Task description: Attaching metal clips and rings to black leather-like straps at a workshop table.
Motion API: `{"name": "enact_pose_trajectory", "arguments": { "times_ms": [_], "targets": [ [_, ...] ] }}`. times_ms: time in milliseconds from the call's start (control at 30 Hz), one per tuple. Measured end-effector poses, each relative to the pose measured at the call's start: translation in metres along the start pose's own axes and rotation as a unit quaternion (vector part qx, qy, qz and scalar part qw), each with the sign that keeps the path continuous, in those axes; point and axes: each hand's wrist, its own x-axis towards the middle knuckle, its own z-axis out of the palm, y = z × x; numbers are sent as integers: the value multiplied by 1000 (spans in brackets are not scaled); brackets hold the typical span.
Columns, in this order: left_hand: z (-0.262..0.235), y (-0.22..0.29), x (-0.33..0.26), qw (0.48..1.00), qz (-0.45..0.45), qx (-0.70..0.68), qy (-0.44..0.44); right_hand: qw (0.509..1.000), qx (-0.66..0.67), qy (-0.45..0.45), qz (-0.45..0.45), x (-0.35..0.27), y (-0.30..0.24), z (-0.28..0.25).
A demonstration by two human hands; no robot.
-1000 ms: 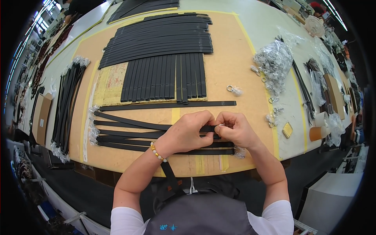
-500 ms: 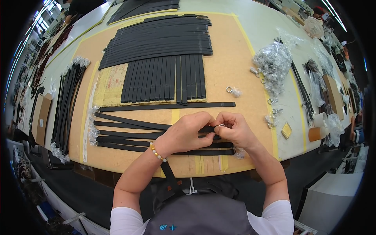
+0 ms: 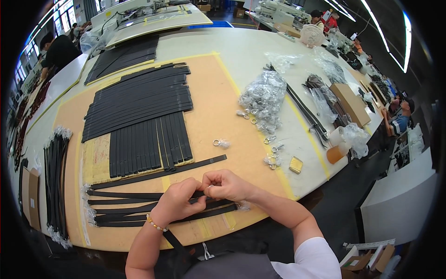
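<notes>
My left hand (image 3: 179, 201), with a beaded bracelet at its wrist, pinches the end of a black strap among those laid crosswise near the table's front edge. My right hand (image 3: 227, 184) meets it there, its fingers closed on a small metal ring (image 3: 211, 187) that is mostly hidden by the fingertips. Several flat black straps (image 3: 123, 202) run leftward from under my hands, their left ends wrapped in clear plastic (image 3: 88, 209). Just beyond them lies a single black strap (image 3: 158, 172). A plastic-wrapped metal fitting (image 3: 242, 205) sits at a strap's right end, below my right wrist.
Rows of black straps (image 3: 139, 100) cover the board beyond my hands. A bundle of straps (image 3: 56, 181) lies at the left. To the right are a heap of plastic-wrapped fittings (image 3: 265, 97), a loose fitting (image 3: 223, 142), a yellow block (image 3: 296, 164) and an amber tape roll (image 3: 335, 153).
My view has tilted up and turned right, so the table appears lower and farther left. Both hands stay together at the strap end, still pinching.
</notes>
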Motion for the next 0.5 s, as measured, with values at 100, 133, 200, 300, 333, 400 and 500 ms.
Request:
{"name": "enact_pose_trajectory", "arguments": {
  "times_ms": [100, 133, 200, 300, 333, 400, 500],
  "targets": [
    [0, 0, 1, 1000, 7, 9, -8, 997, -54, -39, 32, -2, -8, -3],
    [0, 0, 1, 1000, 10, 17, -6, 997, -56, -33, 29, -3, -13, -5],
    [-1, 1, 2, 1000, 2, 15, -5, 985, -133, -83, 68, -5, -22, -11],
    [-4, 3, 2, 1000, 3, -1, 6, 991, -89, -105, 3, -2, -11, -8],
    [-4, 4, 3, 1000, -3, -7, 12, 991, -90, -102, 2, -2, -10, -6],
    [-6, 5, 3, 1000, -7, -12, 17, 994, -14, -110, 6, -1, -11, -3],
    [-8, 6, 5, 999, -21, -26, 12, 996, -9, -91, -14, -1, -6, -3]
  ]
}}
